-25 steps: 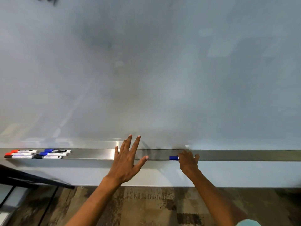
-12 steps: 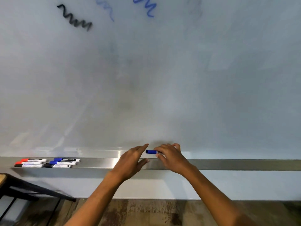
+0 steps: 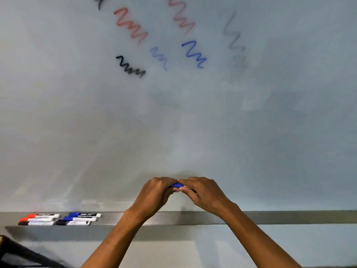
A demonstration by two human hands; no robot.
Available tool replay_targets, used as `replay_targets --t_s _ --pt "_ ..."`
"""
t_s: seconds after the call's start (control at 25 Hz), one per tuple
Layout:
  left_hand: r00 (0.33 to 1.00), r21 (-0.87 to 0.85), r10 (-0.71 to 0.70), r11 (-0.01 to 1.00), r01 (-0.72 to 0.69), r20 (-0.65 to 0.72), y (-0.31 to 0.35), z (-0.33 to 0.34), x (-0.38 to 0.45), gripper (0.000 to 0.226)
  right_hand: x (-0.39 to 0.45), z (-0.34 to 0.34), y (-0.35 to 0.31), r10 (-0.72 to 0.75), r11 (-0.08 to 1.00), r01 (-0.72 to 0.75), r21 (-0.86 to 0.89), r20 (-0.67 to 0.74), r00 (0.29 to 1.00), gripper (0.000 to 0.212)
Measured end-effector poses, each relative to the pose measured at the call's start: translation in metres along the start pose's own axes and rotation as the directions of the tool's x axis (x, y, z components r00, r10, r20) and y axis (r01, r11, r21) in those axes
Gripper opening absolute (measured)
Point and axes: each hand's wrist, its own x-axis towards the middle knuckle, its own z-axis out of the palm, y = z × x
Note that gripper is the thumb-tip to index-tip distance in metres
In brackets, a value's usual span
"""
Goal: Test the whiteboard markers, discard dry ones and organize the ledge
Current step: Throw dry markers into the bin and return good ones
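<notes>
Both hands meet in front of the whiteboard (image 3: 251, 122), a little above the metal ledge (image 3: 289, 217). Between them is a blue marker (image 3: 177, 185); only a short stretch of its blue cap shows. My left hand (image 3: 156, 192) grips the cap end with curled fingers. My right hand (image 3: 202, 192) grips the barrel, which is hidden inside the fist. Several markers (image 3: 59, 219) with red, blue and black caps lie in neat rows at the ledge's left end.
Red, blue, black and faint grey test squiggles (image 3: 193, 54) mark the upper board. A dark piece of furniture (image 3: 23, 254) juts in at the bottom left. The ledge runs bare to the right of my arms.
My right hand lifted the blue marker off the ledge and up to the board. My left hand closed on its cap end. The view tilted up, revealing the squiggles.
</notes>
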Motion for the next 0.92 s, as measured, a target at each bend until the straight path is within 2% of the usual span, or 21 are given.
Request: replay_targets --t_s 0.08,0.16,0.24,0.32,0.44,0.6,0.76,0.8,0.88,0.92 --pt "0.999 -0.035 0.035 0.999 -0.035 -0.007 0.002 -0.009 -0.002 0.019 0.003 -0.007 -0.011 0.01 1.0 -0.01 -0.021 0.007 1.0 0.034" --pt "0.994 -0.072 0.033 0.997 -0.04 -0.1 -0.003 -0.024 -0.005 0.022 0.002 -0.02 -0.012 0.11 0.994 -0.109 0.025 -0.049 0.993 0.04" --pt "0.966 -0.113 -0.025 0.994 -0.004 -0.259 -0.018 -0.047 -0.01 0.025 -0.005 -0.043 -0.004 0.281 0.955 -0.255 0.151 -0.188 0.941 0.044" --pt "0.932 -0.103 -0.06 0.994 0.024 -0.357 -0.031 -0.07 -0.012 0.035 -0.014 -0.072 -0.003 0.391 0.894 -0.279 0.35 -0.306 0.868 0.042" --pt "0.904 -0.084 -0.008 0.996 -0.03 -0.427 -0.026 -0.087 -0.008 0.041 -0.014 -0.112 -0.021 0.457 0.82 -0.199 0.537 -0.403 0.793 0.041" --pt "0.885 -0.055 0.143 0.981 -0.186 -0.443 0.016 -0.087 0.014 0.034 -0.006 -0.147 -0.049 0.449 0.747 -0.068 0.662 -0.425 0.786 0.014" --pt "0.83 0.011 0.277 0.95 -0.311 -0.484 0.061 -0.101 0.046 0.025 0.007 -0.174 -0.07 0.417 0.671 0.084 0.737 -0.468 0.779 0.004" --pt "0.812 0.029 0.296 0.945 -0.327 -0.503 0.069 -0.105 0.054 0.023 0.011 -0.179 -0.072 0.4 0.628 0.155 0.763 -0.487 0.776 0.007" --pt "0.786 0.043 0.307 0.94 -0.338 -0.536 0.083 -0.114 0.07 0.022 0.018 -0.192 -0.072 0.395 0.512 0.271 0.815 -0.504 0.768 0.028" --pt "0.778 0.043 0.306 0.94 -0.339 -0.549 0.091 -0.117 0.078 0.022 0.021 -0.199 -0.07 0.391 0.492 0.308 0.814 -0.523 0.757 0.034"
